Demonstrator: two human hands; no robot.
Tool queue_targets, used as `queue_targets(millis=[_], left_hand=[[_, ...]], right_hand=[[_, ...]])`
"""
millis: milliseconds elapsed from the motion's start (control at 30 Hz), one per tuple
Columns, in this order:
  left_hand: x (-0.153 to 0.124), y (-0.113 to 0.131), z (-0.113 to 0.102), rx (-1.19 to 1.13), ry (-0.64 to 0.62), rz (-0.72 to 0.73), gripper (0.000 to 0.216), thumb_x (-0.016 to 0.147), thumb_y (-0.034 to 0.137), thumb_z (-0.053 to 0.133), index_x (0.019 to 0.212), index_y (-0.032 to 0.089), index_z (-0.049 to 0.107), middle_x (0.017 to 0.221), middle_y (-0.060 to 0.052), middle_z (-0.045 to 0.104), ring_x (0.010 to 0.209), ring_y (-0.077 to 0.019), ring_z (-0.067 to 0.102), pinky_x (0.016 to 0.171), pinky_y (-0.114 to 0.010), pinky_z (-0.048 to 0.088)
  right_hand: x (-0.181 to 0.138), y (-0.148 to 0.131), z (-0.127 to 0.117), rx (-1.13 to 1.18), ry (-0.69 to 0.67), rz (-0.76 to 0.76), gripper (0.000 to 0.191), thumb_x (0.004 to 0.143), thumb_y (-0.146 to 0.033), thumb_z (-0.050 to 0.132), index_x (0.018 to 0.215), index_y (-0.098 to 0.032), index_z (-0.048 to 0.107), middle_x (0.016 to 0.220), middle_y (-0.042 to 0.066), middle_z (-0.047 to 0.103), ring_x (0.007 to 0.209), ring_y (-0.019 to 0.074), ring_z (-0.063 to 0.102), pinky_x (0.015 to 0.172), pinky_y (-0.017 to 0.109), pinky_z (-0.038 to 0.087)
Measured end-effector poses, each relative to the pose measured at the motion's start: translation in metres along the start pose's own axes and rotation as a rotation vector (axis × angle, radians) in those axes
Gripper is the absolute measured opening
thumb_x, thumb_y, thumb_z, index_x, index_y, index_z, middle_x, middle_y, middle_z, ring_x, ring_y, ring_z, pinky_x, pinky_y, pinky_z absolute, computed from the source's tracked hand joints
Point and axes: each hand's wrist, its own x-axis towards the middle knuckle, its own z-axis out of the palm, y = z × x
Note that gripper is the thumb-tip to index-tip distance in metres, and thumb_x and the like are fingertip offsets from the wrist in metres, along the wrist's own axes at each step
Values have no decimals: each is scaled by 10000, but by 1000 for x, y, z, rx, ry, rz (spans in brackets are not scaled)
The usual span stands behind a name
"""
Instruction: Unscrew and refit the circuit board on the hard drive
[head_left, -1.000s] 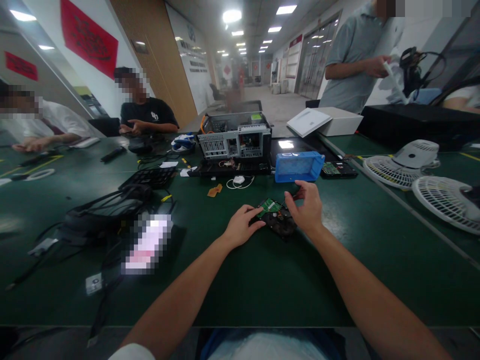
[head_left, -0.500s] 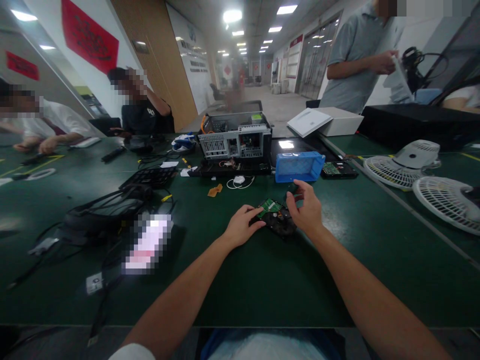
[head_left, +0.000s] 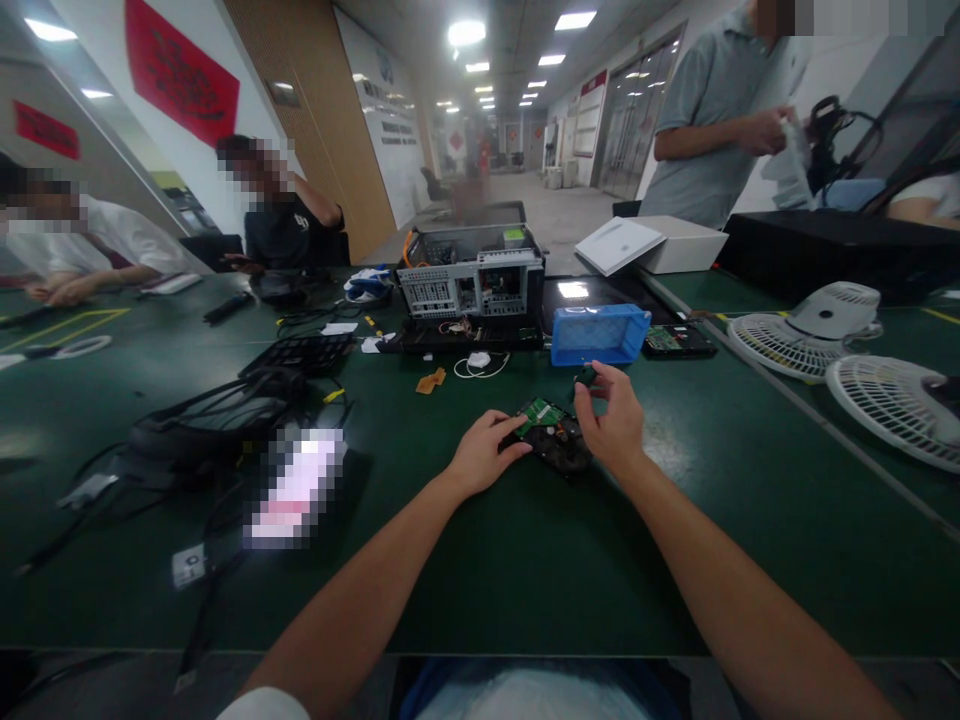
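Observation:
What looks like a hard drive (head_left: 559, 445), black with a green circuit board (head_left: 541, 411) on its upper left, lies on the green table in front of me. My left hand (head_left: 486, 452) grips its left side, index finger on the board's edge and thumb along the near side. Just above the drive's right end, my right hand (head_left: 611, 412) pinches a small dark piece (head_left: 583, 378) between thumb and fingers. The exact kind of that piece is too dark to make out.
Beyond my hands stand a blue plastic bin (head_left: 600, 335) and an opened computer case (head_left: 472, 275). Right of the bin lies another board in a black tray (head_left: 679, 340). White fan parts (head_left: 795, 330) are at the right; a black bag (head_left: 217, 430) and a lit phone (head_left: 296, 490) at the left. Several people are around.
My hands and the drive stay almost in place; the dark piece in my right hand has turned slightly. Across the table, the standing person's hands and the sheet they hold have shifted.

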Motion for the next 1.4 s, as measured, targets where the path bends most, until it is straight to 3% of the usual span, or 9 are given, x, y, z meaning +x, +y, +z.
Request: queue_targets(millis=[100,333,733,933,1167,1400], left_hand=[[0,0,1,-5,15,7,515,959,480,678,1446,332,597,1290,-51,585,1052,-216,627,935,-361,546],[0,0,0,1,14,6,508,965,492,666,1440,322,603,1295,-53,586,1065,-221,624,937,-365,544],[0,0,0,-5,-3,-11,525,960,483,675,1458,343,584,1311,-52,578,1075,-223,618,937,-374,540],[0,2,-2,-6,-10,-17,529,966,489,663,1467,349,571,1302,-48,578,1027,-209,627,895,-357,550],[0,2,-1,-13,-4,-1,524,957,480,676,1451,327,590,1297,-50,583,1032,-214,630,924,-363,552],[0,3,-1,-2,-7,-14,519,961,491,669,1450,335,591,1299,-47,581,1046,-217,627,923,-367,548]], right_hand=[[-1,3,4,42,39,42,479,990,-353,653,1408,-217,463,1313,140,648,911,228,730,798,405,642],[-2,7,4,-72,42,17,427,989,-426,666,1337,-220,529,1212,117,690,850,231,725,782,418,640],[2,2,0,-149,57,-39,372,997,-376,647,1323,-220,559,1206,123,631,895,235,670,754,399,615],[4,-2,-4,-129,18,-20,386,979,-379,650,1329,-235,571,1193,117,579,801,204,623,762,417,616],[7,-8,-7,-81,3,-35,368,934,-304,648,1286,-220,579,1083,95,543,868,232,597,763,425,601],[4,-3,-6,-64,-1,64,365,944,-365,662,1258,-221,544,1116,82,647,693,184,594,691,386,582]])
